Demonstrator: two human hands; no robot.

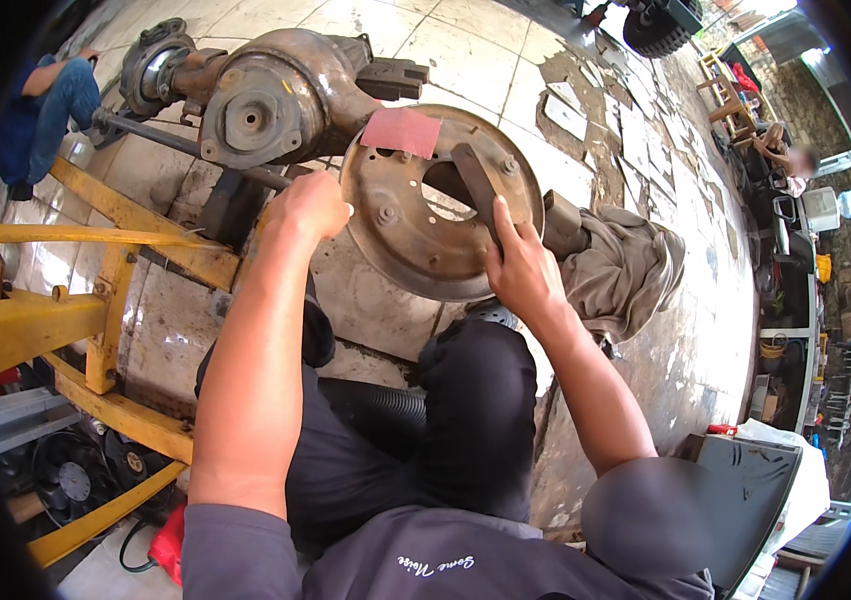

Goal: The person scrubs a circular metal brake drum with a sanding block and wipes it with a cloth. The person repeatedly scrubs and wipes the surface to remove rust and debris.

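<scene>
Brake backing plate (416, 215), a rusty steel disc with a large centre hole and bolt studs, mounted upright at the end of the axle housing (286, 95) that lies across the tiled floor (466, 60). The left hand (311, 205) is closed on the plate's left rim, steadying it. The right hand (521, 270) is clamped on the lower end of a flat dark bar (476, 185), whose upper end lies against the plate face beside the centre hole. The hands are well apart, one at each side of the disc.

Handling, as judged: the plate is stiff, fairly heavy pressed steel, not fragile; its rusted, dusty skin gives a dry grip, though the rim may be sharp. The rim is the natural hold, with fingers kept off the studs. The bar is rigid and narrow; a hold near its low end gives leverage but could slip off the curved face.

A pink sheet (401, 130) rests on the plate's top edge. A crumpled grey cloth (626, 265) lies just right of it. A yellow frame (96, 300) stands to the left.
</scene>
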